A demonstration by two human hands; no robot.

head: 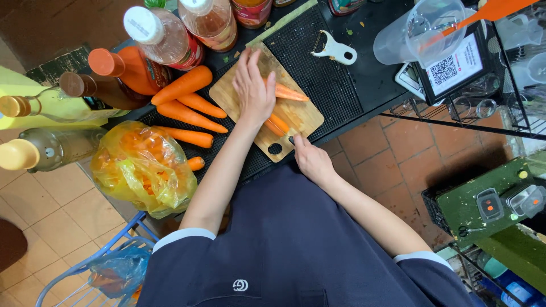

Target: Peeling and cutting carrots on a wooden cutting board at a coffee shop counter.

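The right hand (pixel 311 161) sits nearest the body, at the near edge of the worktop (pixel 364 85), closed around a dark knife handle at the corner of the wooden cutting board (pixel 298 116); the blade itself is hard to make out. The left hand (pixel 253 85) lies flat with fingers spread over the board, pressing down on peeled carrot pieces (pixel 280 124), one of which pokes out past the fingers toward the right. The board fills most of the black ribbed mat (pixel 318 74), leaving only a narrow strip of mat free on its right. On the left, whole carrots (pixel 187 113) lie just beside the board, hemming in that side, with a yellow plastic bag (pixel 142 167) of peelings at the worktop's near left corner. Farther off, a white peeler (pixel 335 51) rests on the mat, bottles (pixel 165 37) crowd the far left, and a clear measuring jug (pixel 424 31) stands at far right
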